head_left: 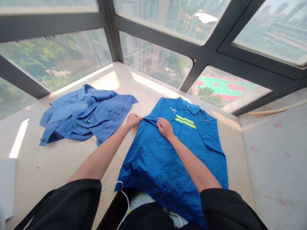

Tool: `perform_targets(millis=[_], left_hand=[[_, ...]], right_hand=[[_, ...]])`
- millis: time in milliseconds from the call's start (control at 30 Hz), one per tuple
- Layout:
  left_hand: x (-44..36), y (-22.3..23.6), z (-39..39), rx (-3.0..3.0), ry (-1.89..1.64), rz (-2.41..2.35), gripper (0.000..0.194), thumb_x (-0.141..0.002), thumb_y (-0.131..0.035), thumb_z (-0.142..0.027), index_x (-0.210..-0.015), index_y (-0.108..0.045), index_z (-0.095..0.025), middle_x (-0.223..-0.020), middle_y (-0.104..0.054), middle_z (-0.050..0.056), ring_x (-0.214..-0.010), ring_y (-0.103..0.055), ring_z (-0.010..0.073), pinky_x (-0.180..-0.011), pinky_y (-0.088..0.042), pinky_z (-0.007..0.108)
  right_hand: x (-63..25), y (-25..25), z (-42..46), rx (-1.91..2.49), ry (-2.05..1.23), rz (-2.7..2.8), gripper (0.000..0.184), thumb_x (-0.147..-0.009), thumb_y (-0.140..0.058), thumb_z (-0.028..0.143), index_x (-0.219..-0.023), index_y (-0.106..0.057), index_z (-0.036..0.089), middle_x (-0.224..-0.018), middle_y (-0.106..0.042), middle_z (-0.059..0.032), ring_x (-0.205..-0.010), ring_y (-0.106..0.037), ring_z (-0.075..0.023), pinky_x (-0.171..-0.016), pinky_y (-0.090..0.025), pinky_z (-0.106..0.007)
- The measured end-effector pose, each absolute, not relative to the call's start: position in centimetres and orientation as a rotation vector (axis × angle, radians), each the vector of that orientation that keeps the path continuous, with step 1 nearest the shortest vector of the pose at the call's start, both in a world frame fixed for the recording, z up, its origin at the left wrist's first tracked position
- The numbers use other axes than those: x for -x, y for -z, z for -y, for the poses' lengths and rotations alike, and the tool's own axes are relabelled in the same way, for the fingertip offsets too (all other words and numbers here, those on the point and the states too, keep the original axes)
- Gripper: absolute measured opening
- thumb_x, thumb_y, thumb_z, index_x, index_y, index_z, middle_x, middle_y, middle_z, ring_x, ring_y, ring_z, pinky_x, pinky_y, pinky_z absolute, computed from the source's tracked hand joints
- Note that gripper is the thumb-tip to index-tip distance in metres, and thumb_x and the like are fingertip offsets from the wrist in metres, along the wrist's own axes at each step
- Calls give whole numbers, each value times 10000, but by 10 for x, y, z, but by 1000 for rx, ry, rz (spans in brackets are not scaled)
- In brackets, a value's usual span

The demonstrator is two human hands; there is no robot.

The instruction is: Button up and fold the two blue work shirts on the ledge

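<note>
A blue work shirt (165, 163) with a collar and yellow-green reflective stripes lies front up, its lower edge hanging over the ledge toward me. Its right-side sleeve is folded in across the chest. My left hand (133, 120) pinches the shirt's left edge near the sleeve. On the folded sleeve cloth rests my right hand (165, 127), fingers bent and closed on the fabric. A second, paler blue garment (83, 111) lies crumpled to the left, apart from both hands.
Both garments are on a pale window ledge (115, 159) beneath dark-framed windows (153, 25). A white cable (124, 198) loops at the front edge. At the lower left is a white flat object (7, 188). A flower-patterned wall (275, 159) bounds the right side.
</note>
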State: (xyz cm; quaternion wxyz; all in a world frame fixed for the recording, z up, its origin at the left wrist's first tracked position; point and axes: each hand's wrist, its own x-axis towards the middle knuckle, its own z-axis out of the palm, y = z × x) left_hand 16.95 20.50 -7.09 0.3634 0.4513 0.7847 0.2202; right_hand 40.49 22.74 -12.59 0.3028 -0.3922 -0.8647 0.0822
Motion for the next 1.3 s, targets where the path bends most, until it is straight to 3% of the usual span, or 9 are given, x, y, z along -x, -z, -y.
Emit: perform_targets(millis=[133,233,333,500,767,933,1133,1300], left_hand=[[-167,78,-209,-1119,-586,-2019,154,-702,-602,-259,-784,-659,-142,-654,-660,35,-564,-619,132,-515,-459,200],[-169,77,-210,-1132,-567,-2021,154,-702,-593,-263,-786,-649,-146,-691,-679,60,-623,-648,163,-552,-476,228],[-171,71,-212,-1194,-557,-2104,213,-749,-562,-315,-852,-649,-150,-814,-709,108,-806,-677,229,-677,-503,290],[-189,66,-226,-1543,-598,-2142,433,-859,-491,-398,-1180,-585,-123,-1160,-662,163,-1077,-623,263,-910,-471,347],[-240,74,-287,-1837,-493,-2150,572,-961,-376,-426,-1370,-467,-36,-1335,-558,236,-1285,-500,308,-1035,-401,395],[-252,88,-318,-2476,-322,-1767,650,-979,-346,-441,-1532,-291,-103,-1609,-218,144,-1503,-140,286,-1201,-153,457],[-256,104,-333,-2485,-148,-1705,690,-983,-273,-540,-1542,-289,-135,-1617,-196,110,-1507,-127,280,-1201,-120,519],[-248,106,-333,-2471,-165,-1676,708,-983,-257,-554,-1548,-273,-128,-1617,-195,109,-1506,-141,273,-1209,-131,491]], right_hand=[[-405,126,-227,1035,-219,2285,314,-986,-452,287,-1048,-715,126,-1183,-695,-131,-1156,-607,-241,-1061,-452,-388],[-406,124,-225,1048,-244,2299,316,-976,-478,318,-1078,-717,139,-1216,-680,-131,-1183,-593,-240,-1072,-442,-390],[-407,121,-223,1033,-282,2344,331,-972,-497,368,-1127,-711,169,-1268,-657,-117,-1217,-574,-239,-1082,-433,-400],[-405,116,-220,968,-354,2393,357,-976,-489,387,-1195,-687,186,-1295,-642,-114,-1238,-563,-226,-1099,-422,-408],[-403,112,-217,1033,-256,2396,393,-996,-430,362,-1236,-656,148,-1358,-593,-137,-1283,-525,-240,-1120,-396,-406],[-397,117,-222,1492,-81,2201,484,-998,-423,348,-1380,-533,72,-1514,-389,-223,-1433,-329,-347,-1175,-255,-541],[-397,124,-223,1615,-125,2210,515,-978,-473,405,-1390,-522,99,-1504,-400,-232,-1427,-335,-377,-1161,-249,-586],[-421,123,-231,1446,-186,2197,441,-971,-486,390,-1330,-580,151,-1448,-488,-199,-1357,-440,-342,-1114,-358,-526]])
